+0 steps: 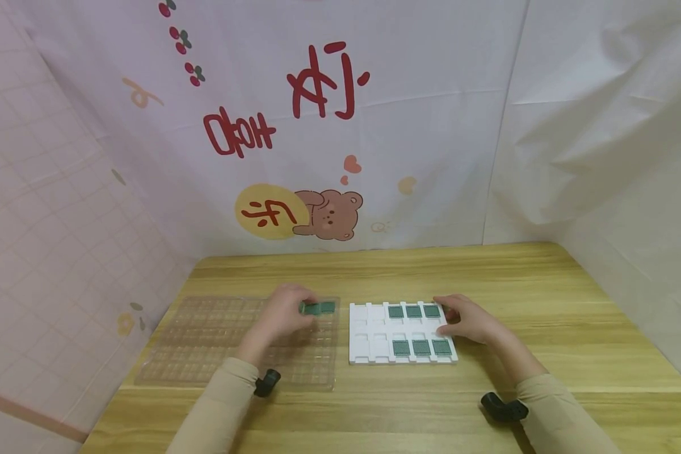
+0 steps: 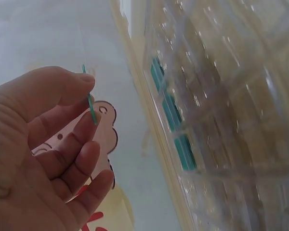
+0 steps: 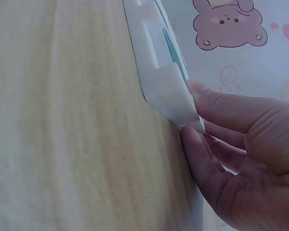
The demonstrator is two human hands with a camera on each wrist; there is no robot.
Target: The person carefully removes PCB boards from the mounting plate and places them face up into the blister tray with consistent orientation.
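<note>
My left hand (image 1: 284, 313) is over the right part of a clear plastic tray (image 1: 204, 340). Between its thumb and fingertips it pinches a thin green circuit board (image 2: 92, 109), seen edge-on in the left wrist view. Other green boards (image 2: 172, 112) lie in a row along the far edge of that tray. The white compartment tray (image 1: 369, 329) lies to its right, with three green boards (image 1: 421, 348) in the near row and three in the far row, all toward the right end. My right hand (image 1: 472, 320) grips this tray's right end between thumb and fingers.
Both trays lie on a wood-grain table (image 1: 397, 410). A white printed cloth (image 1: 431, 126) with a cartoon bear hangs behind the table, and more cloth hangs at the left and right sides. Each wrist carries a black strap-on camera (image 1: 504, 408).
</note>
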